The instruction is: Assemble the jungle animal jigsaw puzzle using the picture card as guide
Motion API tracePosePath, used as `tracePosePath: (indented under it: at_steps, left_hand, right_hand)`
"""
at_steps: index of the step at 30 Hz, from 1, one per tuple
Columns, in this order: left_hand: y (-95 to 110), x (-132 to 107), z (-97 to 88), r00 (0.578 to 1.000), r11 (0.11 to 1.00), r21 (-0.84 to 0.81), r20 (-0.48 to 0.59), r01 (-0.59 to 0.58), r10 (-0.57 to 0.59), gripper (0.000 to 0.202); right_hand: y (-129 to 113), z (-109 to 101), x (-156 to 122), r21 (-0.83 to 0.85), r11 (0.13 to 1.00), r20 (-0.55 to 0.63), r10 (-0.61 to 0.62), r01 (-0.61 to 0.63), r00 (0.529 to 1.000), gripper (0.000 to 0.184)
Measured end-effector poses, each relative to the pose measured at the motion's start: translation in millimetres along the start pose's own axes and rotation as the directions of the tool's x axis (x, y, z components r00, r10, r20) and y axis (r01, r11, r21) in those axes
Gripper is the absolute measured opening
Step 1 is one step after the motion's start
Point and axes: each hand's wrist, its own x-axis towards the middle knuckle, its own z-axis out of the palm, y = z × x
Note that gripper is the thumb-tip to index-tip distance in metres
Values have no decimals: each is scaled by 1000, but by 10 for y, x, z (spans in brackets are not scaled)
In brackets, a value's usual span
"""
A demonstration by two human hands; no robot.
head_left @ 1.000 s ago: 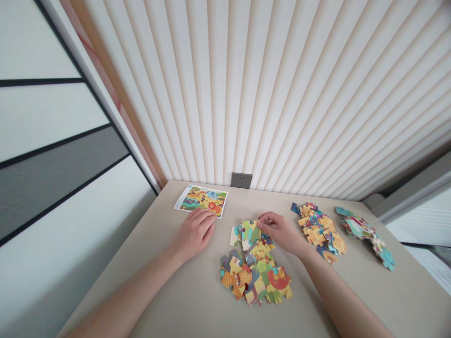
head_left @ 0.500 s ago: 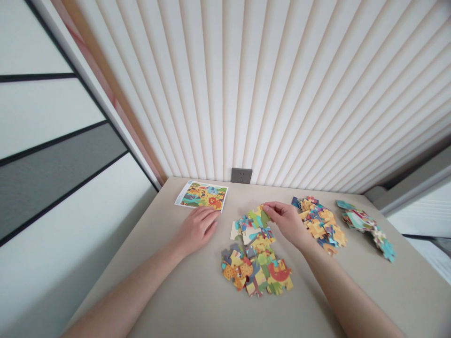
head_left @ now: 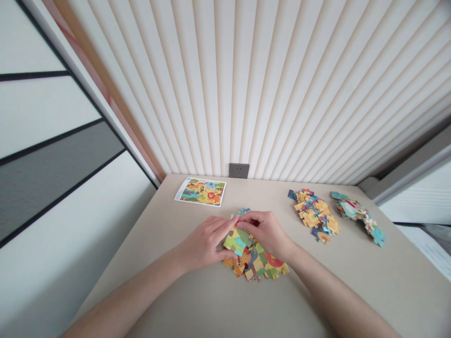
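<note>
Over the middle pile, a few green, yellow and teal jigsaw puzzle pieces [head_left: 236, 242], seemingly joined, are held between both hands. My left hand [head_left: 206, 241] grips their left side, thumb below and fingers above. At their upper edge, my right hand [head_left: 264, 231] pinches with thumb and forefinger; its fingertips touch those of the left. Beneath and in front lies a heap of loose puzzle pieces [head_left: 262, 267] with spotted orange, green and red parts. My hands cover its far portion, where a bit of blue pieces [head_left: 243, 212] shows.
A picture card [head_left: 202, 191] with a lion and other animals lies at the back left of the table [head_left: 169, 300]. To the right are a pile of orange and blue pieces [head_left: 317, 217] and another of teal and white ones [head_left: 355, 211]. A pleated wall with a socket [head_left: 239, 170] stands behind.
My left hand has moved right and nearer, from beside the card onto the pieces. My right hand has brought the green pieces down and left to meet it. The view has shifted slightly.
</note>
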Motion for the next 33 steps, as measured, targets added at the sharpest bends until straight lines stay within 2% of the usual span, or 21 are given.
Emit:
tracePosePath:
  at_steps: [3,6,9,11,13,15,16,19,23,28,33]
  left_hand:
    - [34,-31,17,999,999,-18,-5,38,-38,92]
    - [75,-102,102,991,991,-43,-25,127,-128,89]
    - [95,-196,175,976,975,-67,-38,212,-215,83]
    - [78,-269,185,962,962,-72,-49,264,-268,80]
    - [30,-346,168,942,943,-83,-70,323,-329,79]
    - [-46,-414,144,914,917,-115,-104,381,-393,77]
    - [-92,-439,135,898,904,-135,-123,406,-422,75]
    - [-235,-466,126,858,871,-194,-175,451,-483,69]
    - [-353,-449,136,840,853,-245,-191,460,-508,64]
    - [-368,-462,144,846,856,-251,-183,451,-500,62]
    - [-365,-473,141,872,879,-233,-173,416,-458,63]
  right_hand:
    - [43,32,-4,-69,997,3,-22,22,1000,23]
    - [65,77,-52,-194,980,22,-45,48,999,22]
    - [57,125,-240,-349,919,97,-159,183,982,29]
    - [73,157,-445,-531,811,79,-243,247,967,46]
    - [136,192,-664,-711,657,91,-266,249,960,66]
    - [245,228,-830,-786,540,159,-292,300,943,91]
    - [308,243,-878,-805,500,184,-302,319,936,97]
    - [469,250,-874,-838,440,209,-288,323,935,88]
    - [543,134,-674,-848,424,218,-270,319,938,75]
    - [584,-84,-441,-853,420,205,-277,310,939,68]
    - [653,-212,-342,-845,416,235,-274,335,932,65]
